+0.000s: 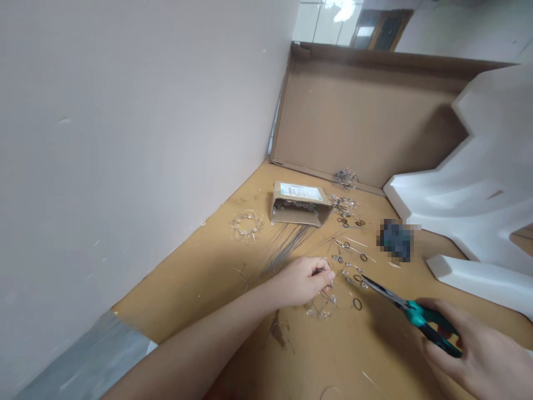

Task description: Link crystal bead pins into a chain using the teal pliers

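Observation:
My left hand [306, 280] is closed in a pinch above the tabletop, on a wire piece whose clear beads [320, 312] and thin ends stick out below the fingers. My right hand [470, 339] grips green-and-black long-nose pliers [412, 311]. Their narrow jaws point left, close to small clear beads and a dark ring [357, 304]; whether the jaws touch a bead I cannot tell. A bundle of straight grey wires [287, 247] lies behind my left hand. To its left rests a circle of wire and clear beads [247, 225].
An open small cardboard box [302, 203] holding beads stands at the back. Beaded wire clusters [345, 178] lie beside it. A blurred dark object [395, 240] and white molded foam [441, 200] are on the right. A pale wall [125, 111] borders the left; a large cardboard panel [366, 116] stands behind.

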Available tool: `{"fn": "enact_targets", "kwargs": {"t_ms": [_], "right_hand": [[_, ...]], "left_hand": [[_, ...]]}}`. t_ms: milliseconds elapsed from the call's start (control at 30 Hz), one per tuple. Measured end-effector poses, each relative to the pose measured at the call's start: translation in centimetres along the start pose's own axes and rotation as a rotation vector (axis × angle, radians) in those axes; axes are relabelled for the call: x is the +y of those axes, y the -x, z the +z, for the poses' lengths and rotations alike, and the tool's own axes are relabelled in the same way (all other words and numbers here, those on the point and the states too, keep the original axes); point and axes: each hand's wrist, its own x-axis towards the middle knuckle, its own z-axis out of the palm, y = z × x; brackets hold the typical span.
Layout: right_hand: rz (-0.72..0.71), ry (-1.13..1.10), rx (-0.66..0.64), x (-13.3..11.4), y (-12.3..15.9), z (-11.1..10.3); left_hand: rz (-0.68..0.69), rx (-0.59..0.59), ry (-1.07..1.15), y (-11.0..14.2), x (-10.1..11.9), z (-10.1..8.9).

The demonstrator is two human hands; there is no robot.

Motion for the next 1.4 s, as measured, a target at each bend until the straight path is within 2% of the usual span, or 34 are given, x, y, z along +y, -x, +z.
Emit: {"fn": "enact_targets", "kwargs": {"t_ms": [67,100,233,367,500,700,900,1267,1400], "right_hand": [[-0.033,0.047,-0.095,-0.4,-0.2,-0.6],[-0.073,0.091,-0.095,-0.6,-0.3,-0.9],[-0.299,0.296,-0.020,-1.8,-1.1,-2.0],[-0.451,0.345,0.024,-3.6,-2.1,-2.4],[-0.488,0.322,0.048,-4.6,-2.6,-2.4],[-0.551,0.349,0.088,-4.7,-2.6,-2.4],[-0.548,0.372,0.122,-5.0,-2.6,-2.4],[-0.574,0.416,0.072,-4.5,-2.3,-2.1],[-0.572,0.447,0.015,-4.3,-1.9,-2.0]], "left_hand": [[-0.005,-0.008,-0.022,-0.1,0.0,-0.1],[-0.005,-0.017,-0.039,-0.1,0.1,-0.2],[0.019,-0.011,-0.173,0.3,0.7,-0.5],[0.062,0.029,-0.314,0.6,1.2,-0.7],[0.062,0.020,-0.342,0.6,1.5,-0.6],[0.085,0.020,-0.359,0.6,1.6,-0.6],[0.109,0.015,-0.368,0.6,1.3,-0.6],[0.105,0.002,-0.407,0.5,1.3,-0.5],[0.101,-0.007,-0.447,0.5,1.5,-0.4]]}}
